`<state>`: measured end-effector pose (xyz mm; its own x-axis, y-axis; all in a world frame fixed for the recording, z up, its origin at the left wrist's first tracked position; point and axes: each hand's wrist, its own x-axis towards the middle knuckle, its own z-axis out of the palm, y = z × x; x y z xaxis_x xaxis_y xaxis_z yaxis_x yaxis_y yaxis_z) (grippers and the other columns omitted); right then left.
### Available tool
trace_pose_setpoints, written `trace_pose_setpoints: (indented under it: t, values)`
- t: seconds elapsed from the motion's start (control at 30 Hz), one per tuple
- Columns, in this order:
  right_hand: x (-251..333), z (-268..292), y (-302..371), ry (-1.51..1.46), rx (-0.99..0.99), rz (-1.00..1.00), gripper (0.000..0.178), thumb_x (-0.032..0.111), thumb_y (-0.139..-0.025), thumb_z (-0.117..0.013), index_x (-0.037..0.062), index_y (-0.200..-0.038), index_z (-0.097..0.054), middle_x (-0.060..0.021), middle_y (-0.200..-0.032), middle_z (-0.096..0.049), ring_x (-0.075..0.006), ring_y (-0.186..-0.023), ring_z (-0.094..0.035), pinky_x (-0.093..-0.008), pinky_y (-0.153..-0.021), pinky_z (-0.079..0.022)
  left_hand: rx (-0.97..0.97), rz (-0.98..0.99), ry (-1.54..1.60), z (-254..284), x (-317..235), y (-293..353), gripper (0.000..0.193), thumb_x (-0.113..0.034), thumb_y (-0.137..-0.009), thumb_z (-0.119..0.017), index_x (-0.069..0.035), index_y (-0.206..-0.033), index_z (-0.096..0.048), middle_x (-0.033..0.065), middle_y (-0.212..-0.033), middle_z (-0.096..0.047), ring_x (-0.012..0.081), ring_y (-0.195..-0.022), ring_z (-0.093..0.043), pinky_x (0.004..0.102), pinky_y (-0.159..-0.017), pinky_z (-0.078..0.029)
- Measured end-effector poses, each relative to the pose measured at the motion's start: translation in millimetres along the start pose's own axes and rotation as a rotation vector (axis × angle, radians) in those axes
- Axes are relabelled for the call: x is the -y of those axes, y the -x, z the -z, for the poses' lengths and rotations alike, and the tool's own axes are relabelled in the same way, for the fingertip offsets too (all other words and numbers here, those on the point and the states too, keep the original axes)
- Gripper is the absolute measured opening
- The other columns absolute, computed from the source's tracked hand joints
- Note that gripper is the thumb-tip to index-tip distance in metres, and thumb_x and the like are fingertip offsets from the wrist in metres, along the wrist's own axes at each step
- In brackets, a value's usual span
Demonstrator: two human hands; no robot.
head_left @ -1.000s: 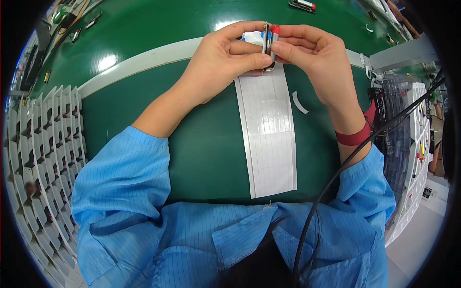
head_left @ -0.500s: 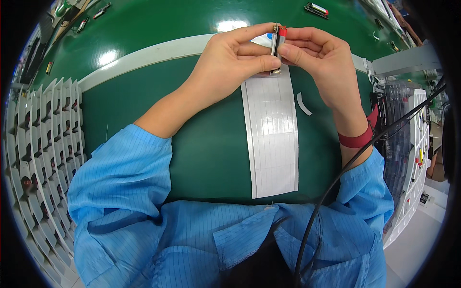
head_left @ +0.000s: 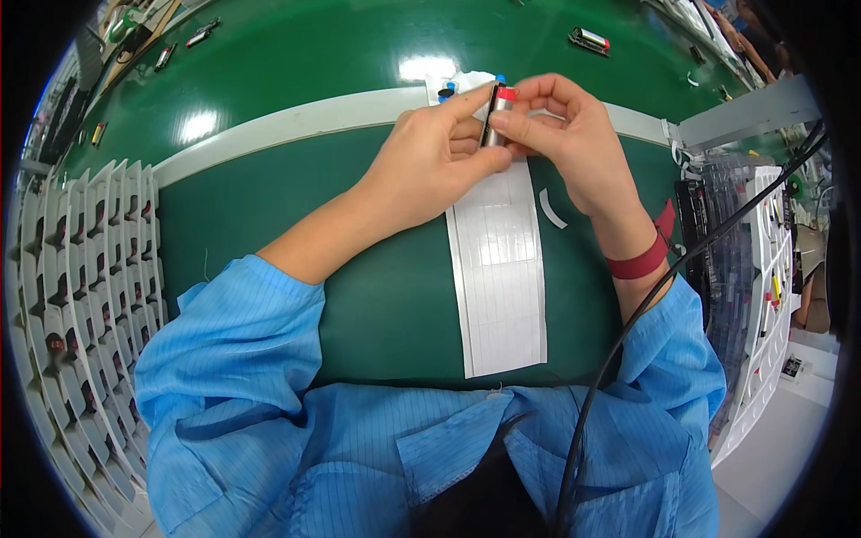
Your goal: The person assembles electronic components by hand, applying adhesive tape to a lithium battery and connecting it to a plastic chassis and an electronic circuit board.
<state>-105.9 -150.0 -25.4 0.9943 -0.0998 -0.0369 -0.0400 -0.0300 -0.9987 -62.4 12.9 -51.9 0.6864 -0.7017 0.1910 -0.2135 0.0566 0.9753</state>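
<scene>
Between my two hands, over the far end of a sheet of white labels, is a small silver battery cell with a red end and a dark strip along one side, perhaps a circuit board. My left hand is closed on its left side with thumb and fingers. From the right, my right hand pinches the cell's silver body. Fingers partly cover the cell, so its lower end is hard to see. A red band circles my right wrist. Just right of the sheet lies a short curved white strip.
White slotted trays with dark and red parts line the left side. Clear plastic trays and a white rack stand at the right. A black cable crosses my right arm. Similar cells lie on the green surface beyond the pale ledge.
Both hands have come slightly nearer and left with the cell, which now shows more of its silver side. Blue items at the sheet's far end have come into view.
</scene>
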Motion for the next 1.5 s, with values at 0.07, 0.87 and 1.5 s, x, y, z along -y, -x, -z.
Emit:
trace_pose_setpoints:
  t: [0.07, 0.87, 1.5]
  values:
    - [-3, 3, -1, -0.057, -0.010, 0.007, 0.027, 0.005, -0.075, -0.067, -0.0033, -0.096, -0.053, -0.0081, -0.079, -0.061, -0.0110, -0.069, -0.058, -0.0213, -0.061, -0.047, 0.030, 0.025, -0.053, 2, -5, 0, 0.056, -0.007, -0.079, -0.060, 0.004, -0.128, -0.034, 0.0125, -0.080, -0.063, 0.0172, -0.076, -0.063, 0.0249, -0.070, -0.049]
    - [-40, 141, -117, 1.360, -0.621, 0.093, 0.042, 0.043, -0.075, -0.060, 0.0052, -0.093, -0.061, -0.0126, -0.089, -0.064, -0.0289, -0.084, -0.061, -0.0372, -0.070, -0.048, -0.286, 0.116, -0.939, 93, 42, -84, 0.028, -0.021, -0.076, -0.064, -0.005, -0.098, -0.063, 0.0099, -0.083, -0.063, 0.0174, -0.073, -0.059, 0.0284, -0.068, -0.047]
    - [-8, -19, -10, 1.001, -0.237, 1.032, 0.008, 0.012, -0.073, -0.065, 0.0100, -0.081, -0.063, -0.0036, -0.068, -0.058, -0.0189, -0.060, -0.055, -0.0258, -0.051, -0.045, -0.015, 0.122, 0.137, 35, -36, -29, 0.029, -0.024, -0.088, -0.050, 0.000, -0.099, -0.060, 0.0064, -0.088, -0.062, 0.0114, -0.076, -0.059, 0.0234, -0.072, -0.048]
